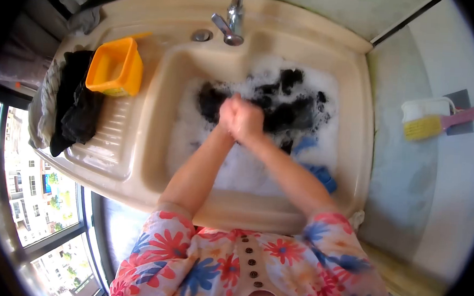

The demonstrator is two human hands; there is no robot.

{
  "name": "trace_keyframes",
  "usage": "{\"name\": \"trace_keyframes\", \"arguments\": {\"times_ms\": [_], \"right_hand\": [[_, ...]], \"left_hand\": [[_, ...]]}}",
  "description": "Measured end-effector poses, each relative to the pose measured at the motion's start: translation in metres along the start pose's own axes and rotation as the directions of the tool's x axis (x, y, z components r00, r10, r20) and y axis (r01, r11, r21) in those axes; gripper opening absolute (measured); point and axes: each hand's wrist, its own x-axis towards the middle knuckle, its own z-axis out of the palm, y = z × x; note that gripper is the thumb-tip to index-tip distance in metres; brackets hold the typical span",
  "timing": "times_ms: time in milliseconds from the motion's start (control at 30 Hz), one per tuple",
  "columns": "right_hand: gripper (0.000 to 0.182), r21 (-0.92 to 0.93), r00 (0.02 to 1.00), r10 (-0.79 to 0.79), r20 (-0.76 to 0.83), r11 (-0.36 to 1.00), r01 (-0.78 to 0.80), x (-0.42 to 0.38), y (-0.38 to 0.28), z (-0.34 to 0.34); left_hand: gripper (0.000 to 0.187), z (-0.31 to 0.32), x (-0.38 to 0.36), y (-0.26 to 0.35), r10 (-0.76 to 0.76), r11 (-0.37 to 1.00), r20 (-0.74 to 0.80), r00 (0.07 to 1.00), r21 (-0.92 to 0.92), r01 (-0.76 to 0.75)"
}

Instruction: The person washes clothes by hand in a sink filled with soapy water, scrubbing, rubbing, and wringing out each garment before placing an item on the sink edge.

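My left hand and my right hand are pressed together over the middle of the sink basin. Both are closed, fingers curled in and a little blurred; I cannot tell what is between them. Below and around them, dark wet cloth pokes up through white suds. Part of a blue item shows at the basin's right side, near my right forearm.
A chrome faucet rises at the back. On the left drainboard sit an orange plastic container and dark clothes. A brush with a pink handle hangs on the right wall.
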Motion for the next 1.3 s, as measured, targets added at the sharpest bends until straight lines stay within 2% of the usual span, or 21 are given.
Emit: {"name": "trace_keyframes", "arguments": {"times_ms": [33,67,100,167,233,300,333,367,433,500,600,700,733,800,867,900,933,1000,1067,1100,1300], "right_hand": [[0.017,-0.030,0.999,0.035,-0.016,0.999,-0.035,0.007,0.005,0.003],[0.021,-0.084,0.981,0.194,0.016,0.978,-0.192,0.028,0.025,0.001],[0.026,-0.143,0.934,0.355,0.039,0.927,-0.347,0.041,0.041,-0.003],[0.025,0.105,0.934,0.347,0.083,0.929,-0.354,0.038,0.019,-0.016],[0.062,0.178,0.968,-0.109,0.224,0.982,0.069,0.019,0.010,-0.022],[0.086,0.227,0.958,-0.090,0.273,0.974,0.027,0.011,0.012,-0.035],[0.096,0.197,0.938,-0.024,0.345,0.979,-0.048,0.015,0.032,-0.040],[0.091,0.125,0.947,0.018,0.321,0.990,-0.061,0.014,0.059,-0.038],[0.084,0.317,0.830,0.221,0.512,0.849,-0.422,0.014,0.076,-0.047],[0.062,0.053,0.924,0.111,0.366,0.989,-0.140,-0.001,0.086,-0.040],[0.054,-0.079,0.907,0.112,0.406,0.993,-0.088,-0.036,0.110,-0.021],[0.047,-0.158,0.845,0.174,0.506,0.982,-0.107,-0.050,0.143,-0.003],[0.045,-0.195,0.845,0.168,0.508,0.978,-0.077,-0.051,0.161,0.002],[0.037,-0.305,0.856,0.255,0.450,0.945,-0.121,-0.026,0.107,-0.027],[0.037,0.079,0.882,0.354,0.310,0.915,-0.395,0.009,0.058,-0.071],[0.034,0.370,0.888,0.370,0.274,0.812,-0.453,0.033,0.040,-0.088],[0.031,0.606,0.901,0.297,0.317,0.667,-0.434,0.059,-0.004,-0.115],[0.035,0.584,0.961,0.173,0.216,0.766,-0.269,0.113,-0.062,-0.160],[0.037,0.596,0.997,0.053,0.058,0.799,-0.077,0.152,-0.115,-0.199],[0.034,0.619,0.996,-0.025,0.083,0.785,-0.032,0.170,-0.141,-0.223],[0.038,0.587,0.974,-0.207,0.094,0.801,0.114,0.272,-0.195,-0.329]], "left_hand": [[0.029,-0.024,0.015,-0.005,-0.059,0.998,0.252,0.966,0.017,0.056],[0.031,0.040,-0.007,0.008,-0.143,0.955,-0.370,0.918,0.192,0.226],[0.031,0.042,-0.005,0.001,-0.116,0.955,-0.395,0.911,0.206,0.211],[0.032,0.055,-0.006,0.009,-0.149,0.973,-0.284,0.947,0.127,0.191],[0.047,0.046,0.005,0.021,-0.187,0.966,-0.122,0.975,-0.202,0.160],[0.062,0.063,-0.018,0.048,-0.340,0.933,0.020,0.940,-0.118,0.340],[0.077,0.054,-0.013,0.045,-0.314,0.949,0.008,0.949,-0.033,0.314],[0.082,0.060,-0.018,0.048,-0.337,0.941,0.094,0.937,-0.004,0.339],[0.082,0.069,-0.022,0.046,-0.408,0.883,0.073,0.910,0.285,0.374],[0.065,0.068,-0.018,0.038,-0.416,0.705,0.020,0.909,0.638,0.309],[0.037,0.037,-0.001,0.028,-0.325,0.294,0.074,0.943,0.956,0.027],[0.037,0.020,0.004,0.027,-0.153,0.154,0.056,0.987,0.987,-0.033],[0.045,0.026,-0.001,0.035,-0.163,0.070,0.054,0.985,0.997,-0.043],[0.053,0.027,-0.005,0.042,-0.155,0.036,0.085,0.984,0.996,-0.080],[0.070,0.036,-0.011,0.049,-0.199,0.027,0.169,0.965,0.986,-0.167],[0.073,0.038,-0.017,0.052,-0.177,-0.029,0.217,0.960,0.974,-0.226],[0.076,0.042,-0.025,0.054,-0.155,-0.093,0.263,0.952,0.956,-0.279],[0.080,0.046,-0.039,0.062,-0.097,-0.203,0.342,0.935,0.912,-0.355],[0.076,0.046,-0.040,0.079,-0.097,-0.096,0.350,0.932,0.928,-0.359],[0.074,0.045,-0.041,0.087,-0.095,-0.036,0.350,0.932,0.934,-0.355],[0.058,0.017,-0.048,0.107,-0.159,-0.066,0.242,0.957,0.965,-0.255]]}}
